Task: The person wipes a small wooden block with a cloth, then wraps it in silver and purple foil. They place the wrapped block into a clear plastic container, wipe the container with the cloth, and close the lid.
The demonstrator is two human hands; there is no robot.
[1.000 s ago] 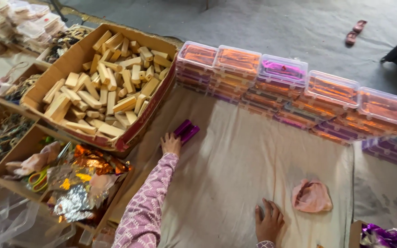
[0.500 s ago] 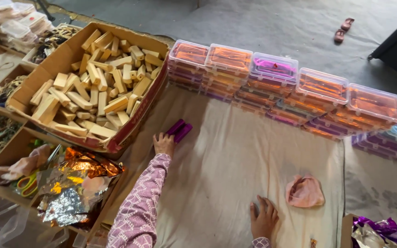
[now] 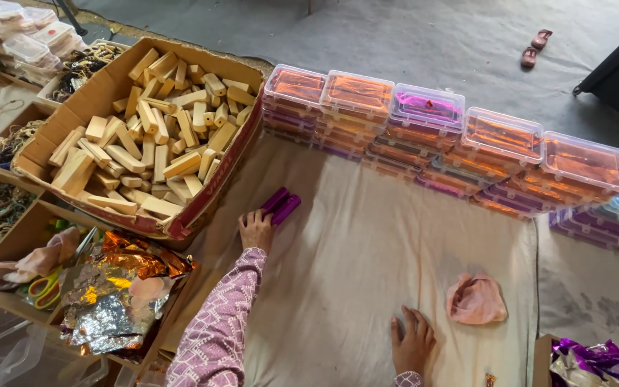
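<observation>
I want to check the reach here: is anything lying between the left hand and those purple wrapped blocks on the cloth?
Nothing visible does. The left hand is already at the near end of the purple wrapped blocks, its fingers touching them on the cloth. The cardboard box of wooden blocks sits beside them, not between.

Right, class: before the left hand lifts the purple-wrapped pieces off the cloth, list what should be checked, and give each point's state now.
1. Left hand reaches the purple-wrapped pieces: ok, fingers at their near end.
2. Firm grasp on them: cannot tell, fingers hide the contact.
3. Pieces lie flat on the cloth, side by side: ok.
4. Right hand out of the way: ok, flat on the cloth, holding nothing.
5. Pink rag away from the pieces: ok.
6. Box of wooden blocks close beside the left hand: ok.
</observation>
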